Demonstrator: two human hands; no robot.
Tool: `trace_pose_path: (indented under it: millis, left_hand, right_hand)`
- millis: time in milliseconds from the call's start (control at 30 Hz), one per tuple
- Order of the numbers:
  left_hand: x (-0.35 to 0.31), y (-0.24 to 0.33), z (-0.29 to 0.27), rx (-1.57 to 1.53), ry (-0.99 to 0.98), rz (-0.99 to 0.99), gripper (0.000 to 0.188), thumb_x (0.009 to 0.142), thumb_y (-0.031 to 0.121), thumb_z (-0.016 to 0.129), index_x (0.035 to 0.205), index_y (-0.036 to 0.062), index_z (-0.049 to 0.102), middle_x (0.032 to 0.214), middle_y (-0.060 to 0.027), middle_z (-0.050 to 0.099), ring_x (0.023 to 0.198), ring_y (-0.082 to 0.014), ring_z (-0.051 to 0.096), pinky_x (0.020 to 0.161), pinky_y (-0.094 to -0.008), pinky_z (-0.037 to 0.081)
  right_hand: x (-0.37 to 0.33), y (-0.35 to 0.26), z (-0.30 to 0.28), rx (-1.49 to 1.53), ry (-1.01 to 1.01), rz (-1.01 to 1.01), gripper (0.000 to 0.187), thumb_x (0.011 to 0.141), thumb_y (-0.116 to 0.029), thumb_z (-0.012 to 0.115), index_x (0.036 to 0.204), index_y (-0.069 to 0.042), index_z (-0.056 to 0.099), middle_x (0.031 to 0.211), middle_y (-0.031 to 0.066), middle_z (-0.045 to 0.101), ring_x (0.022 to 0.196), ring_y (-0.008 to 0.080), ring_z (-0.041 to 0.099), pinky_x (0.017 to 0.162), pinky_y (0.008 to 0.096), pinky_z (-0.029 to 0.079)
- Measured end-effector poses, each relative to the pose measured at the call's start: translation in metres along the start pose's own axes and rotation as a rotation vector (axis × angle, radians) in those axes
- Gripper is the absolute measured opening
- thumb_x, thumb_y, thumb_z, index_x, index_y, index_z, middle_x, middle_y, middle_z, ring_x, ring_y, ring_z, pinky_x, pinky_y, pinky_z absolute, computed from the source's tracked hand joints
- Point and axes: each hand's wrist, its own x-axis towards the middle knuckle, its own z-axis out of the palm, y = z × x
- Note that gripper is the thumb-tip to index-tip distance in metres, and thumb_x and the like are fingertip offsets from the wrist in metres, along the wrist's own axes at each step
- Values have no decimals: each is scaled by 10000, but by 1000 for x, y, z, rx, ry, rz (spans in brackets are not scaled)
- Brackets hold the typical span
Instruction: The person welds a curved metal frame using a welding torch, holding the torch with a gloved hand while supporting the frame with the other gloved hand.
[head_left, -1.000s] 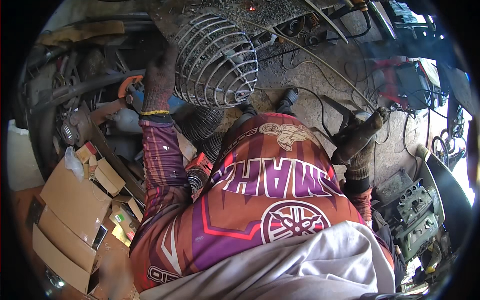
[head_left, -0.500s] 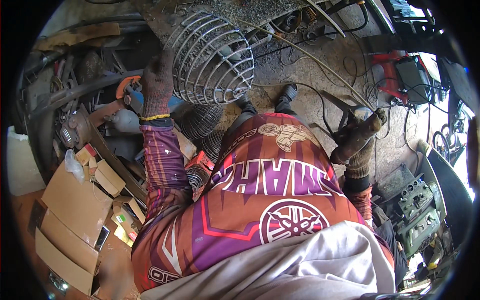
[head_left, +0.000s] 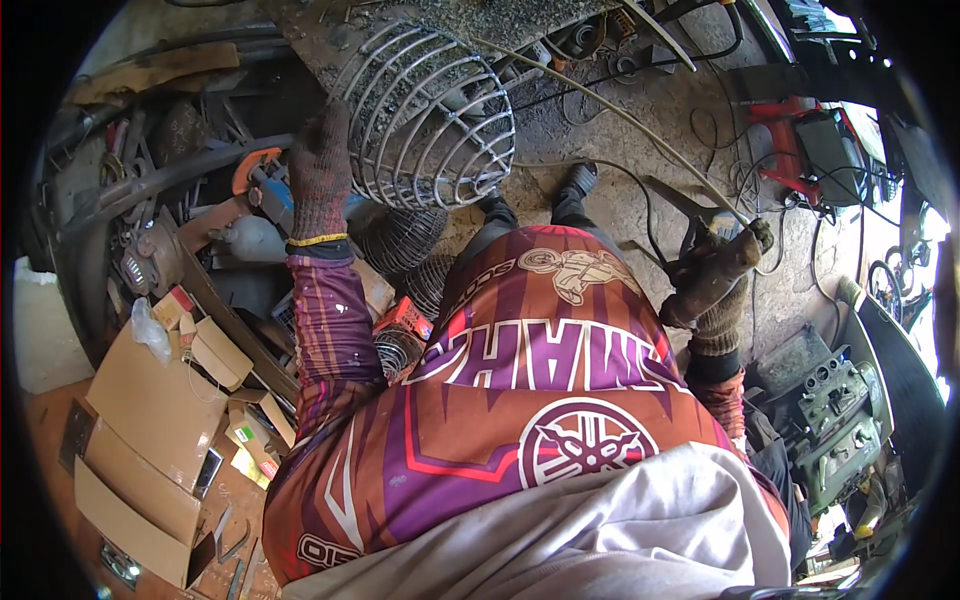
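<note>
My left hand (head_left: 318, 175), in a worn knit glove, grips the rim of a round wire cage (head_left: 430, 115) that rests on a gritty metal bench (head_left: 330, 30). My right hand (head_left: 718, 315), also gloved, is closed around a welding electrode holder (head_left: 712, 275) with a cable (head_left: 610, 110) running up from it. The holder hangs off to the right, well apart from the cage. My purple and orange jersey fills the middle of the view.
More wire cages (head_left: 400, 240) lie stacked under the bench. An orange grinder (head_left: 262, 180) and metal scrap sit at left, cardboard boxes (head_left: 150, 440) at lower left. A red welding machine (head_left: 800, 135) and cables lie on the concrete floor at right, a grey engine block (head_left: 835, 410) below.
The wire cage has shifted and tilted a little under my left hand. My right hand with the holder has stayed about where it was.
</note>
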Motion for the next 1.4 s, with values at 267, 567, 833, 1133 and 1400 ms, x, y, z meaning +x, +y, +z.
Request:
trace_pose_path:
  millis: [267,567,833,1133,1400]
  left_hand:
    - [2,-3,-1,-41,-20,-22,529,884,494,586,1024,-15,631,846,-70,624,804,-138,539,755,-290,426]
    - [-4,15,-7,194,-6,23,636,842,613,558,963,-7,625,733,-51,575,702,-125,525,655,-278,419]
    - [-5,21,-7,204,4,-13,673,837,618,560,1050,-18,628,921,-129,652,834,-185,568,785,-319,442]
    - [-1,14,-7,195,12,51,582,869,531,581,1043,-22,631,915,-108,656,826,-186,594,768,-312,455]
    - [4,8,-10,222,-50,8,538,873,488,604,1067,-13,639,1001,-133,663,929,-217,606,849,-332,447]
  right_hand:
    - [-2,-9,8,57,-12,-56,324,791,-193,709,1022,-22,559,782,62,642,711,158,635,648,305,521]
    - [4,-9,11,59,-50,-66,348,788,-134,699,1067,-21,526,815,67,646,736,165,642,665,318,531]
    - [4,-16,15,107,-60,-72,325,783,-113,701,1039,-21,522,797,69,646,716,169,644,649,313,531]
    - [5,-18,15,45,-38,-62,243,785,-118,698,960,-23,559,790,69,649,708,168,642,650,307,525]
    - [11,-23,28,192,142,20,395,954,-455,449,908,-75,545,666,39,532,549,166,560,473,284,451]
